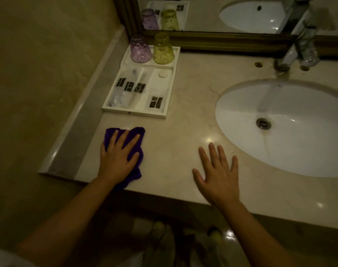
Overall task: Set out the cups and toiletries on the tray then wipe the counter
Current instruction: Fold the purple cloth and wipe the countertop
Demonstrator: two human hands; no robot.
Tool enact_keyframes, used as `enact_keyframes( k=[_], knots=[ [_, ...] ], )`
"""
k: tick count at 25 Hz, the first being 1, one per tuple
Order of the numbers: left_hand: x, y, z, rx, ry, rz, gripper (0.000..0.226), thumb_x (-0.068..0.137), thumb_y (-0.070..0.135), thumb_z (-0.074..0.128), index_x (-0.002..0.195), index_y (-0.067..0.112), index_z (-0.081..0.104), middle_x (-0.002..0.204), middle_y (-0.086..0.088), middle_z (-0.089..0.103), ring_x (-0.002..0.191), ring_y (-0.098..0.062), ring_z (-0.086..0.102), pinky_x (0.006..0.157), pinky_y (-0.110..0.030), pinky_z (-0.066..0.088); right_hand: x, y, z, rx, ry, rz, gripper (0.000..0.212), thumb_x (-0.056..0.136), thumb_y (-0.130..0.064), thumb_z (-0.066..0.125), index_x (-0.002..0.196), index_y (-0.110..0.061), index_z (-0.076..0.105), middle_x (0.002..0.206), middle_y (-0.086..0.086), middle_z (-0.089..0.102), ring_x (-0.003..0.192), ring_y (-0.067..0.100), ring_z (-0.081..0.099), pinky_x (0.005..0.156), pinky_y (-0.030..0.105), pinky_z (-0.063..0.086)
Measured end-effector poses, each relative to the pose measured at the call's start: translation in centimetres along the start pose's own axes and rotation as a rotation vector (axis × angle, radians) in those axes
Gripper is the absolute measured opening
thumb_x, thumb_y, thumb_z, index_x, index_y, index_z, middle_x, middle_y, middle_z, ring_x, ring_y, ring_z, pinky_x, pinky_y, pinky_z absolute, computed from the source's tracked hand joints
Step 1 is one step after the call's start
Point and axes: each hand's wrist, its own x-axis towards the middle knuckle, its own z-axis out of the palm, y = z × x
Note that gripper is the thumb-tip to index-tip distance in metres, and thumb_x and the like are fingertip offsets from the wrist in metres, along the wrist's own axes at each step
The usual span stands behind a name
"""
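I press my left hand (119,157) flat, fingers spread, on a purple cloth (132,151) lying on the marble counter (174,132), just in front of the white tray (135,110). My right hand (218,174) lies open and empty, palm down and fingers splayed, on bare counter to the right of the tray and nearer the front edge, close to the rim of the white sink (283,128).

The tray sits against the counter's left back corner, below the framed mirror (222,14). In the tray's rear compartment a purple cup (140,48) and a yellow-green cup (163,49) stand upside down, side by side. The tray's front compartments hold white toiletry packets with dark labels (132,86) and a small round soap (163,74). To the right of the tray, a chrome tap (297,49) stands behind the sink.
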Motion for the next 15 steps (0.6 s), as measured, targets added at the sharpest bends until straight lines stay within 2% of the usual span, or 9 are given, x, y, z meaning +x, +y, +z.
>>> enact_keyframes(
  k=[6,15],
  knots=[
    [0.8,-4.7,-1.1,0.000,-0.025,0.011,0.062,0.083,0.051,0.025,0.143,0.035,0.022,0.155,-0.006,0.022,0.144,-0.029,0.007,0.110,-0.061,0.013,-0.2,0.0,-0.2,-0.004,0.005,0.009,0.067,0.085,-0.065,0.008,0.145,-0.038,-0.003,0.159,-0.002,-0.002,0.144,0.018,-0.010,0.112,0.051,-0.011],
    [1.0,-4.9,-1.7,0.079,-0.075,0.045,0.059,0.090,0.043,0.036,0.145,0.036,0.015,0.157,-0.006,0.014,0.144,-0.029,0.000,0.111,-0.060,0.007,0.0,-0.1,-0.3,-0.013,-0.015,-0.003,0.068,0.084,-0.066,0.006,0.145,-0.037,-0.006,0.158,-0.001,-0.006,0.144,0.018,-0.014,0.113,0.054,-0.007]
  ],
)
